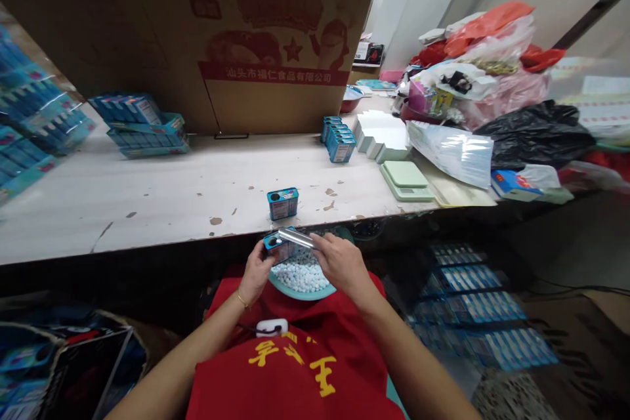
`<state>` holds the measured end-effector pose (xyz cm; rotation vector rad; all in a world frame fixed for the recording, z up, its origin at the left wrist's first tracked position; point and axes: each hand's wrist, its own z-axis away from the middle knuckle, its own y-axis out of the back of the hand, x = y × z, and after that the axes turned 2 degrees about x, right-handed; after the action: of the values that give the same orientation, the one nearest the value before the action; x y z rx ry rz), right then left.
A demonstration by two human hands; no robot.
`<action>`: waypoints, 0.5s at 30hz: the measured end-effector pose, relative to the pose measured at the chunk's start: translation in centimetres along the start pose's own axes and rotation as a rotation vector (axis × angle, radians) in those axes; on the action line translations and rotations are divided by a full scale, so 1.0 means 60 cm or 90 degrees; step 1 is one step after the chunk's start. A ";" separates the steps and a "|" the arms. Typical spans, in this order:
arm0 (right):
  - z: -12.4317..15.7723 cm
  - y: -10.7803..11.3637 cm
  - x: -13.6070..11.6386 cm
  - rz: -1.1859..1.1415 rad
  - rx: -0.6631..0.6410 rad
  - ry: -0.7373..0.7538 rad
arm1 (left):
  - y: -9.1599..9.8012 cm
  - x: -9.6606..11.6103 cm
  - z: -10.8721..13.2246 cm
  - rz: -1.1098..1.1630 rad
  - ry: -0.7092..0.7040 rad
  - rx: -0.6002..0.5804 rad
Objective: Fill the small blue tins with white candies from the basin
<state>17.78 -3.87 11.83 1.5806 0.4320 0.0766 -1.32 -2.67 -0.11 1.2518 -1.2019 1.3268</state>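
My left hand grips a small blue tin over a teal bowl full of small white candies in my lap. My right hand pinches a shiny metal lid or scoop against the tin's top. A second small blue tin stands upright on the white table, just beyond my hands near the table's front edge.
A large cardboard box stands at the back. Stacks of blue tins lie left, more blue tins near white boxes, a scale, and plastic bags right. Trays of tins sit on the floor.
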 end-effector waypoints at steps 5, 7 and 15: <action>0.018 0.002 0.057 -0.255 0.145 -0.024 | 0.021 0.081 -0.038 -0.107 -0.106 0.008; 0.025 -0.003 0.076 -0.314 0.186 -0.043 | 0.022 0.104 -0.064 -0.135 -0.153 -0.003; 0.041 -0.036 0.115 -0.395 0.190 -0.086 | 0.017 0.058 -0.134 -0.289 -0.116 0.093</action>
<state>24.45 -4.02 8.09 1.6613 0.8366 -0.5890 -3.31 5.23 3.25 1.6638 -0.8786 0.9920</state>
